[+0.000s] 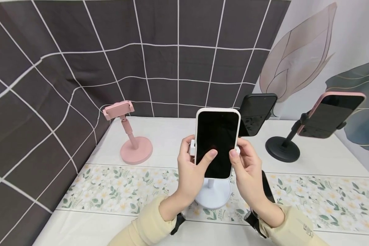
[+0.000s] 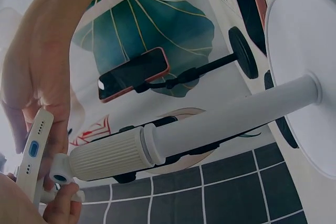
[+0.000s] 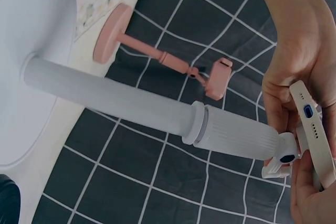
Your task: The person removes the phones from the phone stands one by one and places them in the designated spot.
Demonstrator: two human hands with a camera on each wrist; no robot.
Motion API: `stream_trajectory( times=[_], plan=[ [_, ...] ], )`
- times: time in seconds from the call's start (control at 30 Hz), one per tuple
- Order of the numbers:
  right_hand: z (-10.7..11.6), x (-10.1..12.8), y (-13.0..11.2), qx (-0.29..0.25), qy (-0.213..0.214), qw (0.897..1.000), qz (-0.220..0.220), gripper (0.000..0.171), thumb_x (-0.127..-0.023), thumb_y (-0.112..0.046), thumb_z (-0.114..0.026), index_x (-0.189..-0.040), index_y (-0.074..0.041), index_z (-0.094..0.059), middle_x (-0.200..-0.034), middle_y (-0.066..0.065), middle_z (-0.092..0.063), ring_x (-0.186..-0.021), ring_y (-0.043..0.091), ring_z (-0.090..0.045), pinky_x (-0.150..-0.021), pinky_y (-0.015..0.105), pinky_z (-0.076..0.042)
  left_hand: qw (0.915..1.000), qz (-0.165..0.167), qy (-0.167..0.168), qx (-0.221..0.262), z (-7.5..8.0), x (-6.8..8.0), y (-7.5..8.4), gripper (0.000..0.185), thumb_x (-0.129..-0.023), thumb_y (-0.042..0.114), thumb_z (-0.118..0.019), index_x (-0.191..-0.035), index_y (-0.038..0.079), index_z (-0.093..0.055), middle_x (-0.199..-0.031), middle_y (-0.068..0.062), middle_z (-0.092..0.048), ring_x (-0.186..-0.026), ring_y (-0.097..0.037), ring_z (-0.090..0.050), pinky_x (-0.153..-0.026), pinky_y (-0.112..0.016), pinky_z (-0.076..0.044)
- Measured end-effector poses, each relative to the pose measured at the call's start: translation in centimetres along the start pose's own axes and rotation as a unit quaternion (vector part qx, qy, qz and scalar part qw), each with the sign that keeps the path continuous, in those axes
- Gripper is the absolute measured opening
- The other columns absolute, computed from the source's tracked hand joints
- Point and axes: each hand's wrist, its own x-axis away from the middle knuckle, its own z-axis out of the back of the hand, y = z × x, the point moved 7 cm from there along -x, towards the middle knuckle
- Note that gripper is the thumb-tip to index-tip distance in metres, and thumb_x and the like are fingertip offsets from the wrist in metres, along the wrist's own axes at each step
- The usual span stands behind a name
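The left hand (image 1: 189, 172) and right hand (image 1: 249, 172) grip a white phone (image 1: 217, 133) at nine and three o'clock, atop a white stand (image 1: 213, 199); the sleeve print (image 1: 308, 230) (too small to read) sits past four.

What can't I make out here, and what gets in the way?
White clamp, middle part: head view, behind the white phone; wrist views, partly behind fingers.
Lying phone: head view, mostly behind the right hand; left wrist view, cut off by the top edge.
Sleeve print: head view, too small and blurred to read.
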Motion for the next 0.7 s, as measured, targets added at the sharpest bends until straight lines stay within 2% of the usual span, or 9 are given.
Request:
stream_trajectory(
  times=[0.23,0.4,0.53,0.7],
  plan=[
    [0.1,-0.1,0.3,0.002,-0.009,1.0,0.003,0.026,-0.096,0.004,-0.044,-0.114,-0.011,-0.056,-0.093,-0.007,-0.055,-0.078,0.003,-0.047,-0.068,0.014,-0.04,0.9999,-0.008,-0.005,0.01,0.0,-0.1,-0.2,0.048,-0.084,0.016,-0.071,-0.122,0.003,-0.045,-0.109,-0.022,-0.062,-0.077,-0.006,-0.068,-0.068,-0.033,-0.059],
    [0.4,-0.5,0.8,0.006,-0.007,1.0,-0.019,0.026,-0.096,0.003,-0.045,-0.114,-0.012,-0.057,-0.099,-0.006,-0.059,-0.084,0.003,-0.051,-0.074,0.012,-0.044,0.9997,-0.022,-0.003,0.009,0.1,-0.6,-0.4,0.047,-0.084,0.013,-0.071,-0.122,0.001,-0.047,-0.108,-0.022,-0.062,-0.081,-0.009,-0.069,-0.069,-0.034,-0.059],
    [0.5,-0.6,1.3,-0.001,-0.004,0.999,-0.035,0.026,-0.096,0.001,-0.046,-0.114,-0.014,-0.057,-0.099,-0.007,-0.06,-0.085,0.001,-0.052,-0.075,0.012,-0.044,0.9998,-0.019,0.001,0.002,0.2,-1.0,-0.8,0.047,-0.083,0.012,-0.072,-0.121,0.001,-0.047,-0.107,-0.022,-0.063,-0.079,-0.007,-0.068,-0.069,-0.033,-0.059],
    [0.3,-1.1,2.0,-0.009,-0.007,0.999,-0.044,0.024,-0.096,-0.001,-0.047,-0.112,-0.016,-0.058,-0.088,-0.009,-0.054,-0.073,0.002,-0.045,-0.064,0.016,-0.039,0.9997,-0.02,0.014,-0.006,0.6,-1.4,-1.2,0.047,-0.082,0.011,-0.072,-0.12,0.001,-0.048,-0.106,-0.022,-0.064,-0.078,-0.006,-0.068,-0.068,-0.033,-0.059]
  ],
)
